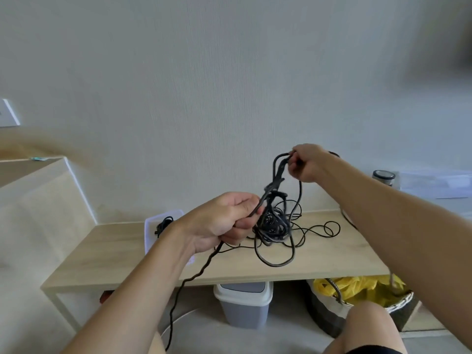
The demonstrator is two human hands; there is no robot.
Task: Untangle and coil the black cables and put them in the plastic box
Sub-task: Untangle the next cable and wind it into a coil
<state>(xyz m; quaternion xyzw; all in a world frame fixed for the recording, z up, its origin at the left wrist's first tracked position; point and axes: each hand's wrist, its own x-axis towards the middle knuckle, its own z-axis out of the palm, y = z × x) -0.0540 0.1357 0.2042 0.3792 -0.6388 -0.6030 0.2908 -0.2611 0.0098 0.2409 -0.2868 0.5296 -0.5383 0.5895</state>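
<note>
A tangle of black cables (274,226) rests on the light wooden table (332,261), with loose loops spread to the right. My left hand (224,221) is closed on one strand at the tangle's left side; that strand trails down past the table edge toward the floor. My right hand (305,162) is raised above the tangle, pinching a cable loop and lifting it. The clear plastic box (150,226) stands at the table's left, mostly behind my left arm, with a small black cable bundle (163,224) inside.
Under the table stand a grey swing-lid bin (244,302) and a woven basket (398,302) holding a yellow bag. A round dark jar (383,177) and a clear lid or container sit at the far right. A white wall is close behind. My knee (367,325) shows at bottom right.
</note>
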